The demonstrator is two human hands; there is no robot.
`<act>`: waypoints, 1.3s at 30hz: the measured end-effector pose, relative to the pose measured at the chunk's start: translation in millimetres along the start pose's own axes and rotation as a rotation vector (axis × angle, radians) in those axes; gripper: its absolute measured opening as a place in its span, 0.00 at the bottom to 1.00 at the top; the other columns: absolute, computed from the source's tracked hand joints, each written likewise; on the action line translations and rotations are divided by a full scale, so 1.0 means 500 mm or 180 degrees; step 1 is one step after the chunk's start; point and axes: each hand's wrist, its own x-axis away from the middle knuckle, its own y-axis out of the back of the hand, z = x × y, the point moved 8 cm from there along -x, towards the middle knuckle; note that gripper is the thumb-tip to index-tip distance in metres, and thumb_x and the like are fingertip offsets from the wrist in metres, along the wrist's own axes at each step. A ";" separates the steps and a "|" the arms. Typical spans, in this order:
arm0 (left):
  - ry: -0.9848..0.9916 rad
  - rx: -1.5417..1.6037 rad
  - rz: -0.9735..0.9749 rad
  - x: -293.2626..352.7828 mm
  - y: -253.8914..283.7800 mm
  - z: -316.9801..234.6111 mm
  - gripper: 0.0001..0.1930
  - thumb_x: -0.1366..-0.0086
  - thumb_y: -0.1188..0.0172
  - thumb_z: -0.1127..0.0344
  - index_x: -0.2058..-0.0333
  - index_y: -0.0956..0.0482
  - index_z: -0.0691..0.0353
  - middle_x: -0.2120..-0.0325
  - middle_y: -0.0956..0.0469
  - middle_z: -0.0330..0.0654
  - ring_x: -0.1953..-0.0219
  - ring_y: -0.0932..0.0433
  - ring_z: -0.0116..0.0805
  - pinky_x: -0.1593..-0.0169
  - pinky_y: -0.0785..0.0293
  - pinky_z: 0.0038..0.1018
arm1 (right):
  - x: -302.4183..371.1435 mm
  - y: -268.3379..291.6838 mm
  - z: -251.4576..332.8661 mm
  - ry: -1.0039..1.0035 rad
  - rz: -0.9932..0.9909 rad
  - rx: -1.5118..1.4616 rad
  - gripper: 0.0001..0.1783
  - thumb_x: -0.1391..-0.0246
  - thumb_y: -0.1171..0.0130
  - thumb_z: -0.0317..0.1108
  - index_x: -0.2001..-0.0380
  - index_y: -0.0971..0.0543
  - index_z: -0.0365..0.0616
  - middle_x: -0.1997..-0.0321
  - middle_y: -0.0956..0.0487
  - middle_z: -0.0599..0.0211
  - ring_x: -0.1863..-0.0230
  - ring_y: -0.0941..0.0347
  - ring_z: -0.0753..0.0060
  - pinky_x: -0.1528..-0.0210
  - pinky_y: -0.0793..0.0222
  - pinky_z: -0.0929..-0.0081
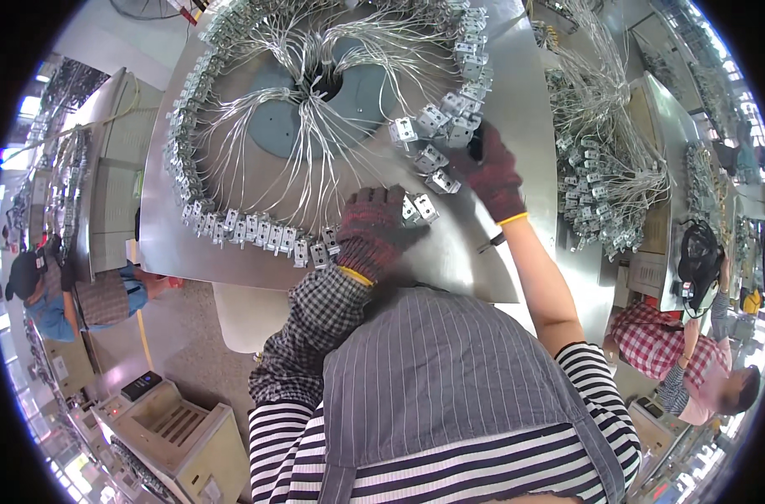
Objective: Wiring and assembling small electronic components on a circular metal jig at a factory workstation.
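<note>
Small silver metal housings with thin wires form a ring on the steel table. The wires spread from the dark opening of a grey round plate. My left hand, in a dark red glove, lies at the ring's near edge, fingers stretched forward and thumb apart. Two loose-looking housings sit just right of its fingers. My right hand, also gloved, reaches leftward beside a cluster of housings. Its fingertips are blurred and dark, so any hold on a housing cannot be made out.
The steel table ends close to my body. At right, another bench holds a heap of wired housings. One person sits at the left and another at the right. A beige box-shaped machine stands at lower left.
</note>
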 end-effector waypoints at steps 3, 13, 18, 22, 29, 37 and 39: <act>0.0178 -0.0056 -0.0112 -0.035 0.039 -0.033 0.50 0.58 0.29 0.36 0.45 0.35 0.70 0.51 0.29 0.53 0.46 0.32 0.51 0.40 0.39 0.43 | 0.029 -0.037 -0.008 -0.0149 0.0304 0.0193 0.33 0.52 0.33 0.55 0.47 0.28 0.49 0.58 0.19 0.54 0.59 0.20 0.54 0.57 0.26 0.58; 0.0681 0.0706 -0.0068 -0.094 -0.032 -0.055 0.51 0.50 0.31 0.48 0.37 0.49 0.70 0.46 0.33 0.58 0.43 0.31 0.54 0.40 0.35 0.44 | -0.030 -0.021 -0.041 -0.0197 0.1428 -0.0996 0.23 0.45 0.37 0.33 0.48 0.30 0.41 0.59 0.18 0.61 0.62 0.21 0.75 0.63 0.23 0.72; 0.0344 0.0509 -0.0048 -0.056 -0.031 -0.061 0.50 0.47 0.35 0.47 0.34 0.50 0.67 0.36 0.41 0.58 0.36 0.37 0.53 0.34 0.42 0.46 | -0.015 -0.026 -0.094 0.1684 0.1209 0.0508 0.26 0.48 0.36 0.33 0.46 0.30 0.45 0.58 0.19 0.57 0.59 0.19 0.59 0.59 0.24 0.62; 0.0585 0.0000 0.0055 -0.058 -0.044 -0.100 0.47 0.43 0.39 0.48 0.33 0.51 0.69 0.34 0.44 0.60 0.35 0.38 0.53 0.33 0.45 0.46 | 0.006 -0.027 -0.104 0.0962 0.1705 0.0172 0.27 0.47 0.37 0.34 0.44 0.30 0.47 0.56 0.19 0.53 0.59 0.19 0.57 0.57 0.25 0.60; 0.0866 0.0067 -0.0254 -0.052 -0.048 -0.115 0.47 0.44 0.36 0.51 0.34 0.50 0.69 0.39 0.37 0.58 0.40 0.32 0.54 0.36 0.40 0.45 | 0.003 0.005 -0.097 0.0648 0.2181 0.0235 0.26 0.42 0.42 0.42 0.43 0.29 0.45 0.56 0.19 0.49 0.58 0.20 0.55 0.53 0.27 0.63; 0.0880 0.0372 -0.0704 -0.042 -0.085 -0.103 0.38 0.46 0.34 0.50 0.41 0.36 0.60 0.51 0.25 0.52 0.48 0.27 0.51 0.40 0.36 0.44 | 0.014 0.014 -0.102 0.0441 0.2318 0.0024 0.27 0.42 0.42 0.46 0.43 0.28 0.46 0.50 0.22 0.48 0.48 0.25 0.45 0.47 0.30 0.58; 0.0505 0.0672 -0.0844 -0.036 -0.074 -0.108 0.36 0.47 0.33 0.49 0.42 0.34 0.57 0.52 0.24 0.51 0.48 0.27 0.51 0.40 0.35 0.44 | -0.003 0.036 -0.089 0.1117 0.2010 0.0072 0.28 0.43 0.43 0.53 0.45 0.27 0.47 0.53 0.21 0.49 0.53 0.24 0.43 0.51 0.29 0.54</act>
